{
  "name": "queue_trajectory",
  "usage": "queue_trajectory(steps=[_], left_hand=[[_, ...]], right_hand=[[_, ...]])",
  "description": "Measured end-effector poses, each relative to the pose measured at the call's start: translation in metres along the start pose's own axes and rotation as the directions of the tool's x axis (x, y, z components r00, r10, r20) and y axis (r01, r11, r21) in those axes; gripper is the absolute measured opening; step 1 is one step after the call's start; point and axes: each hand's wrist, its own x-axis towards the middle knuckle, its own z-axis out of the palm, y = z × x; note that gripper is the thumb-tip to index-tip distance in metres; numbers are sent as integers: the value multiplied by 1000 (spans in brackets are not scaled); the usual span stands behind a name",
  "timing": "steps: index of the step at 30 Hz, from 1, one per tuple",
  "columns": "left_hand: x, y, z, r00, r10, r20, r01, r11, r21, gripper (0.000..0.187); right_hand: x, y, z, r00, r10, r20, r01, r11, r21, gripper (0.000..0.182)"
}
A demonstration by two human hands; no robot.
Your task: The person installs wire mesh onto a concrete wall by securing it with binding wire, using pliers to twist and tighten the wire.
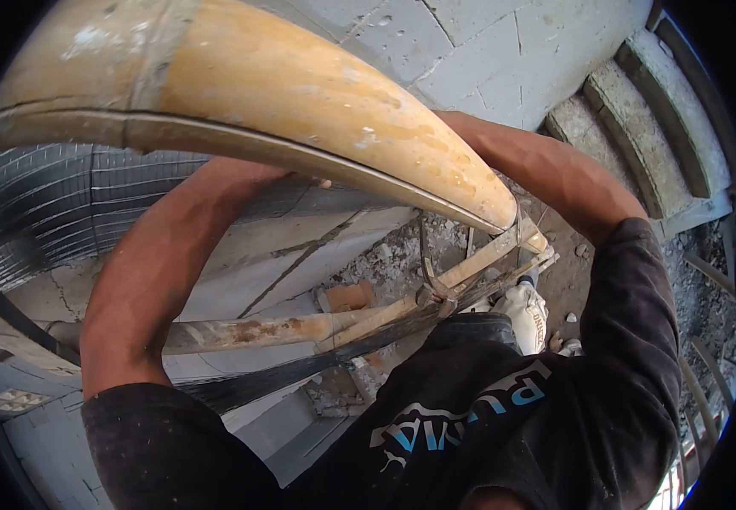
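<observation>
A thick yellow bamboo pole (300,93) crosses close in front of me, from upper left down toward the middle. My left hand (320,182) is mostly covered by the pole. Only a bit of its fingers shows beneath the lower edge, so its grip cannot be made out. On the far side, my right forearm (546,161) passes behind the pole and the right hand is hidden there. Near the pole's lower end, a hammer (429,276) rests against wooden strips (478,262) that are joined at the pole's end.
A thinner horizontal pole (249,334) and a dark plank (300,367) run at waist height. Grey block walls (470,51) stand ahead, with concrete steps (631,127) at upper right. Wire mesh (53,204) lies at left. Rubble and a broken brick (349,297) are below.
</observation>
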Motion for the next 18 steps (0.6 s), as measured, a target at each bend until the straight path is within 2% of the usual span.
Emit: queue_trajectory(steps=[3,6,7,8,10,13,15,18], left_hand=[[-1,1,0,1000,-10,-12,10,1000,-2,44],[-2,-1,-1,1000,-16,-20,16,1000,13,46],[-2,1,-1,999,-20,-27,20,1000,6,47],[-1,1,-1,999,-21,-28,21,1000,10,48],[-1,1,-2,999,-26,-36,27,1000,13,49],[-1,3,-2,999,-28,-42,29,999,15,51],[0,3,-1,998,-38,-53,39,999,12,53],[-2,5,-1,997,-48,-67,49,999,9,55]], right_hand=[[10,-2,-6,975,-171,141,188,976,-113,38],[28,13,-6,964,-229,136,237,971,-45,38],[32,20,2,974,-204,102,201,979,42,38],[36,27,9,995,-89,52,76,975,210,38],[42,26,21,988,156,-13,-124,829,545,40],[42,23,17,929,359,-95,-275,836,474,44],[32,13,9,916,386,-114,-318,868,381,45],[14,4,5,938,333,-100,-289,907,306,45]])
